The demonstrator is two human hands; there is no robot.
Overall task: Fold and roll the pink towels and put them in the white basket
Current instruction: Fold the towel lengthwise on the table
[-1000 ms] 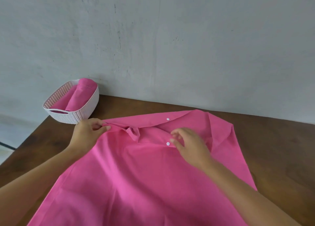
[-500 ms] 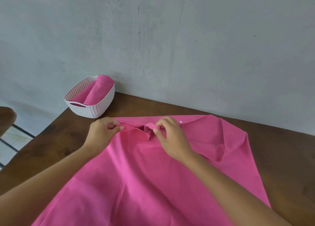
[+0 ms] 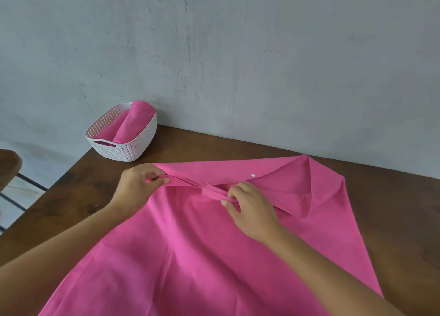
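- One large pink towel (image 3: 190, 256) lies spread over the near and middle part of the table. Its cloth is thin and smooth with soft creases, and its far right corner is folded inward into a triangular flap.
- One small round white snap (image 3: 253, 175) shows on the far folded edge.
- Two rolled pink towels (image 3: 137, 122) lie side by side as smooth cylinders in the one white basket (image 3: 123, 151). The basket is plastic, woven-looking and perforated, with rounded corners and a slot handle. It stands at the far left of the table, against the wall.
- Two bare hands work at the towel's far edge. The left hand (image 3: 138, 187) pinches the left end of the fold between thumb and fingers. The right hand (image 3: 250, 208), near it to the right, pinches a small doubled tab of cloth (image 3: 213, 193).
- One table (image 3: 392, 208) of dark brown wood with visible grain.
- One grey, mottled plaster wall (image 3: 262, 65) behind.
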